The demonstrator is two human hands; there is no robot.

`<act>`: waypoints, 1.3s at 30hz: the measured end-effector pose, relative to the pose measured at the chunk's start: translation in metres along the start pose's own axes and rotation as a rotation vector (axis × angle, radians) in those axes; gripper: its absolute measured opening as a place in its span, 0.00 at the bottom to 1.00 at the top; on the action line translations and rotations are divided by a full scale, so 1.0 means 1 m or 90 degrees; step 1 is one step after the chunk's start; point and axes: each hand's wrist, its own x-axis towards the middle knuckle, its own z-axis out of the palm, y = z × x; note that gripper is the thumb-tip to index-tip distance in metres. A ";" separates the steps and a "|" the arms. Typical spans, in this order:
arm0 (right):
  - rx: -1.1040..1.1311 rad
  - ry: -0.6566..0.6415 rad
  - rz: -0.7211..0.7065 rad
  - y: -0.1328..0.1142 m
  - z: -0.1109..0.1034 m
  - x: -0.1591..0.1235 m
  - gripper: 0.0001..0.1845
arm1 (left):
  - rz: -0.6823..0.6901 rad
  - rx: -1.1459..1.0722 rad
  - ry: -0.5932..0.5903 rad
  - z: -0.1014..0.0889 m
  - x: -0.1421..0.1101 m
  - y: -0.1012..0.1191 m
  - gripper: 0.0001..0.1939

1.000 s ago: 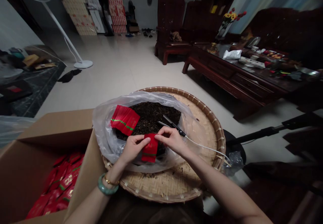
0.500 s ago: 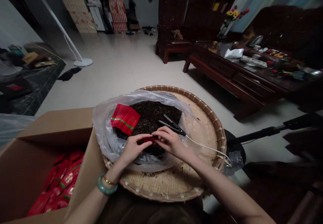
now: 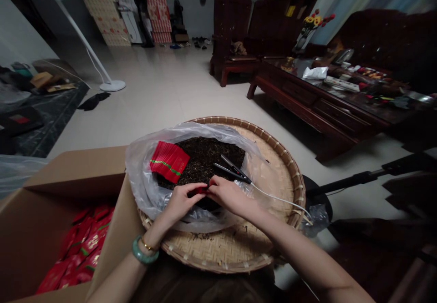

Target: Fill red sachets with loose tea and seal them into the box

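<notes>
Between my fingertips is a small red packet (image 3: 202,190), tipped nearly edge-on so only a sliver shows. My left hand (image 3: 180,200) pinches its left side, and my right hand (image 3: 230,196) is closed at its other end, the fingertips partly hidden. Below and beyond them, a clear plastic bag (image 3: 139,191) lies wide with dark dried leaves (image 3: 205,150), like loose tea, inside. A fanned stack of flat red packets (image 3: 169,161) with a green stripe rests on the leaves. Just past my right hand lies a black corded clamp (image 3: 235,172), like a hair straightener, its jaws apart.
A round woven bamboo tray (image 3: 239,248) carries the bag. To the left, an open cardboard box (image 3: 118,221) contains several plump red packets (image 3: 90,241). A dark wooden table (image 3: 317,103) is at the right, a standing fan (image 3: 112,85) at the far left.
The red packet, which hung face-on with its green stripe showing, has tilted edge-on between my hands. My right hand's fingers have closed in and rolled over it.
</notes>
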 end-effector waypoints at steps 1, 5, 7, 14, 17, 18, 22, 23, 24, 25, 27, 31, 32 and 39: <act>-0.013 -0.004 0.002 -0.001 -0.001 0.001 0.09 | 0.007 0.010 0.000 0.000 0.000 0.000 0.15; -0.007 0.037 -0.004 -0.001 -0.002 0.003 0.10 | 0.033 0.041 0.018 0.000 0.000 -0.002 0.15; 0.043 0.082 -0.010 0.002 -0.004 0.001 0.09 | 0.035 0.042 0.024 0.001 0.002 -0.002 0.15; 0.326 0.199 -0.005 0.016 -0.011 0.006 0.06 | 0.039 -0.024 -0.018 0.000 0.008 0.010 0.14; 0.448 0.211 0.069 0.019 -0.011 0.012 0.08 | 0.036 -0.046 -0.004 0.000 0.011 0.017 0.14; 0.499 0.214 0.098 0.019 -0.010 0.014 0.09 | 0.030 -0.059 -0.001 0.000 0.011 0.018 0.15; 0.657 0.216 0.176 0.018 -0.010 0.016 0.21 | -0.008 -0.127 0.009 -0.001 0.014 0.023 0.17; 0.671 0.210 0.187 0.017 -0.010 0.015 0.22 | -0.015 -0.140 0.014 -0.001 0.014 0.023 0.17; 0.680 0.200 0.195 0.016 -0.009 0.015 0.22 | -0.021 -0.151 0.018 -0.001 0.014 0.023 0.17; 0.687 0.184 0.204 0.015 -0.009 0.014 0.22 | -0.026 -0.161 0.019 -0.001 0.014 0.024 0.17; 0.702 0.157 0.219 0.013 -0.007 0.013 0.20 | -0.031 -0.176 0.013 0.000 0.014 0.024 0.17; 0.763 0.176 0.238 0.013 -0.005 0.015 0.20 | -0.036 -0.176 -0.003 0.000 0.014 0.026 0.16; 0.799 0.165 0.243 0.014 -0.005 0.016 0.21 | -0.037 -0.171 -0.013 0.000 0.014 0.026 0.16; 0.881 0.102 0.270 0.018 -0.001 0.017 0.21 | -0.086 -0.222 -0.033 -0.001 0.014 0.025 0.18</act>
